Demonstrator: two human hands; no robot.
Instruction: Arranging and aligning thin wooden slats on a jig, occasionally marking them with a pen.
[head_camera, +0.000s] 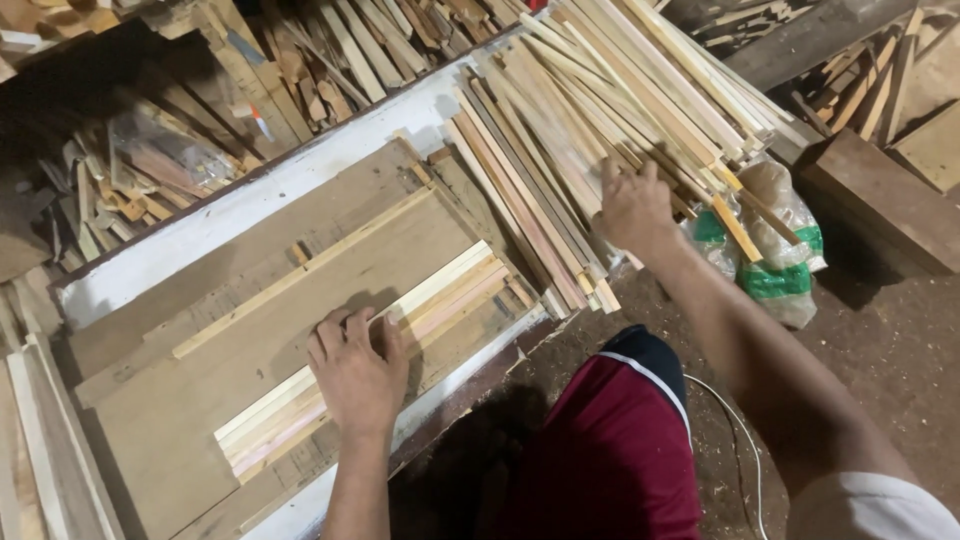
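Left hand (358, 368): flat, palm down, fingers spread, pressing on the laid strips at 7 o'clock.
Laid strips (440, 290): pale wooden strips side by side, running from 8 toward 1 o'clock on the board, touching one another.
Right hand (634, 210): reaching into the stick pile at 1 o'clock, fingers curled among the sticks; cannot tell whether closed on one.
Stick pile (560, 120): long thin wooden sticks, loosely heaped, fanning from centre up to 1 o'clock, ends overhanging the tabletop edge.
Board (190, 420): broad brown plank under the strips, one single thin strip (300, 275) lying apart above them.
Tabletop (200, 225): worn white-painted edge showing at 10 o'clock, scuffed and dusty.
Scrap wood (150, 160): offcuts jumbled at 10 to 12 o'clock.
Plastic bags (785, 250): clear with green print, just beside the pile at 3 o'clock.
Floor (890, 340): dark earth, sawdust specks, a white cord (735, 430) trailing at 5 o'clock.
Wooden block (880, 195): heavy, dark, at 3 o'clock.
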